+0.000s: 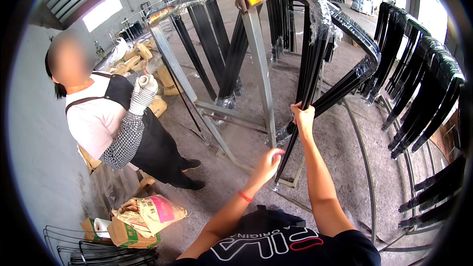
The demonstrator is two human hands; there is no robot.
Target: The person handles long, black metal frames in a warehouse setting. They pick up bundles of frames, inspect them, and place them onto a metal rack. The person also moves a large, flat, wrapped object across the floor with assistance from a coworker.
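Note:
My right hand point(304, 118) is closed around a bundle of long, thin black bars point(308, 64) that hang down from a plastic-wrapped top rail. Close to the lower part of the bars is my left hand point(267, 167), with a red band on its wrist. Its fingertips are smeared by motion, so I cannot tell whether they touch the bars. The bundle runs slanting down to the floor, its lower end point(278, 180) wrapped in clear film. A grey metal rack point(258, 64) stands just left of the bundle, with more black bars hanging behind it.
At the left stands a person point(98, 113) with white-gloved hands raised. Paper sacks point(135, 61) lie behind. A printed sack point(150, 214) rests on a cardboard box point(130, 234) at the lower left. More black bars point(419, 79) hang on racks at the right. Hose-like lines point(362, 152) cross the floor.

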